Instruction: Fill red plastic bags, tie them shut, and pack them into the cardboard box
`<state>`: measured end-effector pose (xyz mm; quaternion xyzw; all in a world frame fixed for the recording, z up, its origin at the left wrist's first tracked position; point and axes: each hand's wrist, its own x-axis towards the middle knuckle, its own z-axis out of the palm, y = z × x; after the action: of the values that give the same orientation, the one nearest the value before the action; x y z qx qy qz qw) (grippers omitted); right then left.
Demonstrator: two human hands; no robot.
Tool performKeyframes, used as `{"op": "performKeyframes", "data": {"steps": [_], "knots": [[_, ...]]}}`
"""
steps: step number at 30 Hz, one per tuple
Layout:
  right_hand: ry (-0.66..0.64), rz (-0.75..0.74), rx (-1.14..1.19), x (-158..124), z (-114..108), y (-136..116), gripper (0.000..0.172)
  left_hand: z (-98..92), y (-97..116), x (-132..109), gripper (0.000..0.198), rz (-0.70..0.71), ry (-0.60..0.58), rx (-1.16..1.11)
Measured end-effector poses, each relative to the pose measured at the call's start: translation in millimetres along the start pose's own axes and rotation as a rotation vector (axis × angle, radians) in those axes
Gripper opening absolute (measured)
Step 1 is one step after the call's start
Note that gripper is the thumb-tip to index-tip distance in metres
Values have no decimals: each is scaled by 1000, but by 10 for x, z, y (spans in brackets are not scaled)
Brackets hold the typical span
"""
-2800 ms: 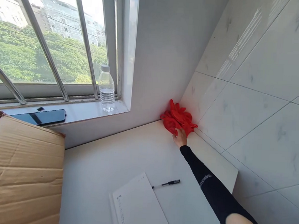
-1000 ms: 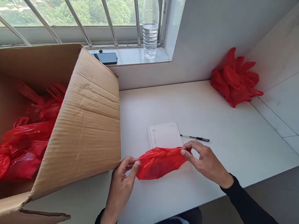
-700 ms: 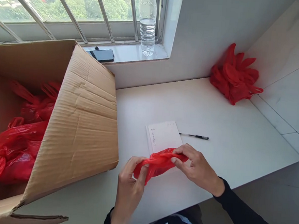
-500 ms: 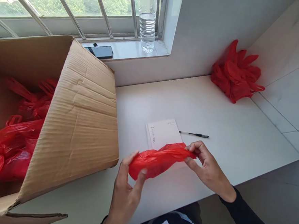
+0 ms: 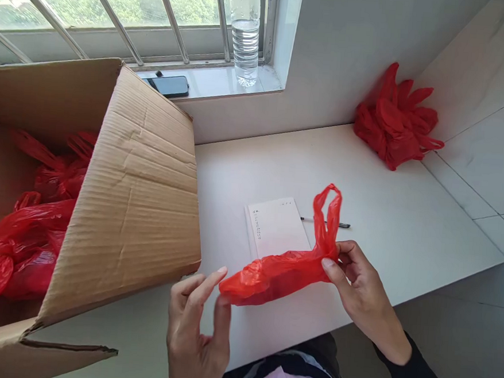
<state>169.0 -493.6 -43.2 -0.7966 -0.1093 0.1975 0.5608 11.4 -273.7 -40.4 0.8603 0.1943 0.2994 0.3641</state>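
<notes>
A red plastic bag (image 5: 272, 277) stretches between my hands above the white table, with its handle loops standing up at the right end. My right hand (image 5: 363, 294) pinches it just below the loops, between thumb and fingers. At its left tip is my left hand (image 5: 201, 323), thumb and fingers apart. The left thumb is close to the bag; I cannot tell whether it touches. Behind the bag lies a white notebook (image 5: 277, 225) with small handwriting, its lower part covered. A black pen (image 5: 344, 225) shows partly behind the loops.
To the left stands an open cardboard box (image 5: 135, 192) with several red bags (image 5: 32, 243) inside. A heap of red bags (image 5: 394, 124) sits in the far right corner. On the windowsill are a phone (image 5: 170, 85) and a water bottle (image 5: 245, 50).
The bag's handle loops have risen upright at the right end. My left hand has moved left and its fingers have come away from around the bag; my right hand has shifted slightly right.
</notes>
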Motion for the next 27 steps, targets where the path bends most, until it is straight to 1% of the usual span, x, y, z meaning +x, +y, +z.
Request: {"op": "performKeyframes", "data": {"steps": [1,2,3,4,5,6,7,8,9,10,11,12,14,16,17,19,20,21,23,24,25,27], "knots": [[23,-34,-33,-18,28,-13,21,8,30,-3,49,38,-31,4],[72,-83,-63,-42,60,-42,23,17,66,3,54,64,-68,4],[164,-162,-89,-72,93,-85,27,26,103,15,55,74,-104,-2],[283,-276,-107,-107,123,-140,32,31,138,29,50,65,-129,-20],[396,-413,-109,-145,149,-204,36,32,169,42,41,34,-147,-49],[453,-546,-93,-182,172,-270,39,27,193,50,30,-4,-152,-87],[420,-662,-73,-213,192,-335,41,17,210,52,21,-43,-153,-128],[308,-747,-69,-235,212,-392,43,4,219,47,17,-77,-157,-171],[157,-792,-97,-244,233,-438,45,-12,222,37,17,-106,-164,-221],[6,-800,-164,-240,255,-469,45,-28,220,23,18,-145,-165,-268],[-109,-795,-257,-224,280,-486,43,-42,214,9,19,-190,-161,-308],[-176,-786,-355,-201,304,-489,38,-54,206,-3,20,-238,-152,-333],[-218,-764,-481,-154,349,-474,24,-65,197,-16,17,-298,-117,-361],[-241,-756,-517,-133,384,-457,15,-57,221,-11,18,-279,-91,-370],[-245,-759,-527,-136,398,-456,14,-47,250,-5,24,-266,-104,-361],[-273,-789,-543,-161,420,-468,19,-17,334,10,47,-258,-149,-317],[-298,-805,-550,-177,428,-477,22,-2,380,18,53,-271,-154,-277],[-328,-814,-558,-192,433,-486,23,10,419,26,49,-294,-145,-235],[-388,-788,-591,-208,428,-488,23,16,463,43,25,-331,-73,-203],[-407,-754,-618,-207,417,-479,24,7,466,51,15,-372,-41,-207],[-419,-714,-653,-201,399,-464,26,-9,459,59,11,-427,-32,-226],[-428,-624,-748,-173,349,-420,30,-51,436,72,19,-552,-72,-301]]}}
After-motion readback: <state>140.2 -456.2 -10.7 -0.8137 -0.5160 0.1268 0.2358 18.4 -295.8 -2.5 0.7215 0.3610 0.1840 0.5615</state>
